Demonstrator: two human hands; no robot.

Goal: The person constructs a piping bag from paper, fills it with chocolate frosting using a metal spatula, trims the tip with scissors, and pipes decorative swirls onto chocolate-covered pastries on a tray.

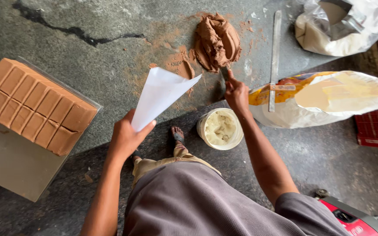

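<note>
My left hand (125, 137) holds a white cone-shaped bag (160, 96) by its narrow end, the wide mouth pointing up and away from me. My right hand (236, 94) grips a small trowel (225, 72) whose blade touches the near edge of a heap of brown mortar paste (217, 41) on the grey concrete floor (88, 65). Brown smears of the same paste spread across the floor beside the heap. The trowel's blade is mostly hidden by the paste and my hand.
A block clad in tan brick-like tiles (36, 105) stands at the left. A white bucket of pale paste (220, 128) sits by my foot (178, 135). A long metal straightedge (274, 57), two open sacks (329, 98) (342, 26), a red crate (377, 126) and a red machine (351, 218) lie on the right.
</note>
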